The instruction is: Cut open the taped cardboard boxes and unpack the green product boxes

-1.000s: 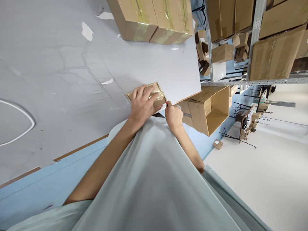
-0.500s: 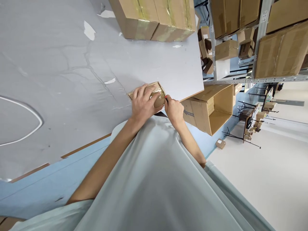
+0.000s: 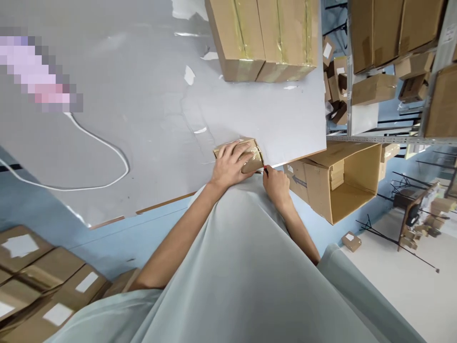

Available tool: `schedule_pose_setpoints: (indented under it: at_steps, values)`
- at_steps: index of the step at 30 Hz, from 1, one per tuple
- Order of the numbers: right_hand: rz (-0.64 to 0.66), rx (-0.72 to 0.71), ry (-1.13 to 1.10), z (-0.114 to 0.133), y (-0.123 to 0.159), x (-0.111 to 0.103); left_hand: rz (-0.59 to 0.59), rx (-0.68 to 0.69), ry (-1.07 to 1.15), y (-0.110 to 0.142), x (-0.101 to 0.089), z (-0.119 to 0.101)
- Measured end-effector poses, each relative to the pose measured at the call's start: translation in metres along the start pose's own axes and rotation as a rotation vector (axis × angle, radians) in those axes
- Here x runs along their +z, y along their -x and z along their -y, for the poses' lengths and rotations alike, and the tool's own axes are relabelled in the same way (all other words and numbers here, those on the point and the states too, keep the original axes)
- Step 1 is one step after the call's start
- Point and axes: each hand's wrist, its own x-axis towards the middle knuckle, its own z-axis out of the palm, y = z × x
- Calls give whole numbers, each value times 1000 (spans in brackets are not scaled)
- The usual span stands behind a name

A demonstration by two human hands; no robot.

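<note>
A small cardboard box (image 3: 254,161) with shiny clear tape lies at the near edge of the grey table (image 3: 157,100), close to my body. Over its top and left side, my left hand (image 3: 228,164) presses and holds it, fingers spread. My right hand (image 3: 277,186) is closed around a small red-and-black tool (image 3: 265,168) at the box's right edge. Most of that tool is hidden inside the fist, so its exact kind is unclear.
Large taped cartons (image 3: 264,43) stand at the table's far side. An open carton (image 3: 321,181) is right of the table, below a loaded metal shelf (image 3: 389,138). Labelled boxes (image 3: 50,281) are stacked lower left. A white cable (image 3: 117,152) crosses the table's left.
The view has swung, so everything sits farther right and lower, with the left-hand boxes and a pixelated patch now visible. Both hands stay at the box, the tool still at its right edge.
</note>
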Motion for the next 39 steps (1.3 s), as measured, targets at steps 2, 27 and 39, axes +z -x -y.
schedule_pose_setpoints:
  at_steps: [2,27,39]
  values:
    - [-75,-54,-56,-9,-10,-7,-12,-17,-29,1,-2,3]
    - [141,-548,-643,21,-166,72,-170,-521,-132,144,-58,59]
    - [-267,-652,-565,9,-159,26,-547,-694,167,66,-18,51]
